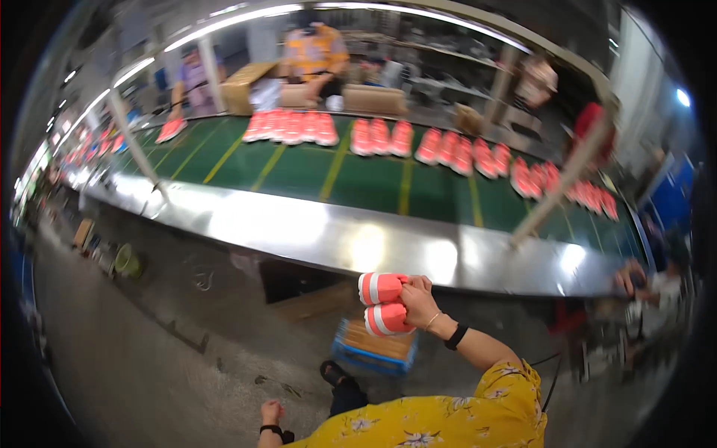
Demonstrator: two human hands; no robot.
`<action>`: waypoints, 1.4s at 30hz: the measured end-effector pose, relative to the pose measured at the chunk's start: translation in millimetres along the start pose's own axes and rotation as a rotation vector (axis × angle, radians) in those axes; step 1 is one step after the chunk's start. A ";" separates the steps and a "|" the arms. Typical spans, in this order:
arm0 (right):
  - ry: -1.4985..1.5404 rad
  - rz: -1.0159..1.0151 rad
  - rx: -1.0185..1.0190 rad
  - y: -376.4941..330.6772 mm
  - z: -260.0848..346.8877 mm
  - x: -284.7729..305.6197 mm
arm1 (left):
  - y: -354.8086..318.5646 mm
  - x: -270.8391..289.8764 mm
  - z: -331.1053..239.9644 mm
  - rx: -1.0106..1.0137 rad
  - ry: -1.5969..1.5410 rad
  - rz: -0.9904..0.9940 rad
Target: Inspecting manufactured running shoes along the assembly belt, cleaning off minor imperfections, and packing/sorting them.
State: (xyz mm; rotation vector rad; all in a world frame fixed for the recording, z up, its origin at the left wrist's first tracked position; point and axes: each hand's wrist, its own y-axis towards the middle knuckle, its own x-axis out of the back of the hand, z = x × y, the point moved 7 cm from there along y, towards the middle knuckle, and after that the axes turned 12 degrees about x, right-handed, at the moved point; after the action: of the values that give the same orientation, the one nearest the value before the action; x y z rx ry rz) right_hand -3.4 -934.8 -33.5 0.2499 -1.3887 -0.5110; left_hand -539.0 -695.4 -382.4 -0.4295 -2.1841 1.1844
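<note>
My right hand (420, 301) is closed around a pair of coral-red shoes with white stripes and white soles. One shoe (385, 288) is held above the other shoe (388, 319), both pointing left, just off the near metal edge of the conveyor line. Down at the lower left, my left hand (272, 411) hangs low beside my body, its fingers curled in, and no object shows in it. Similar coral shoes (291, 127) stand in groups along the far side of the green conveyor belt (299, 173).
A shiny metal ledge (276, 224) runs along the belt's near side, with slanting posts (564, 175) rising from it. Below sits a blue crate (373, 360) with a brown top. A green basket (128, 261) stands on the floor to the left. Other people (314, 56) are beyond the belt.
</note>
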 end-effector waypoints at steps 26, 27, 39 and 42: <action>-0.175 -0.524 -1.108 -641.3 -321.8 380.8 | -426.1 -835.8 -84.2 -1.004 1.347 0.766; -0.181 -0.523 -1.128 -650.3 -351.3 390.5 | -446.4 -865.2 -93.2 -1.016 1.339 0.790; -0.119 -0.785 -1.172 -696.4 -727.0 584.4 | -583.4 -1089.2 -242.2 -1.133 1.038 0.554; -0.145 -0.893 -1.057 -718.8 -835.6 657.4 | -569.8 -1121.4 -234.9 -1.045 1.074 0.428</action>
State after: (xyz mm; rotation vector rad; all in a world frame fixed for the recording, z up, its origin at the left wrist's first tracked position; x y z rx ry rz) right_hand 733.8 -1981.1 60.1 -0.0611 -0.9118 -1.9380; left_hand 470.0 -1463.4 -210.1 -1.5677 -1.5272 -0.2219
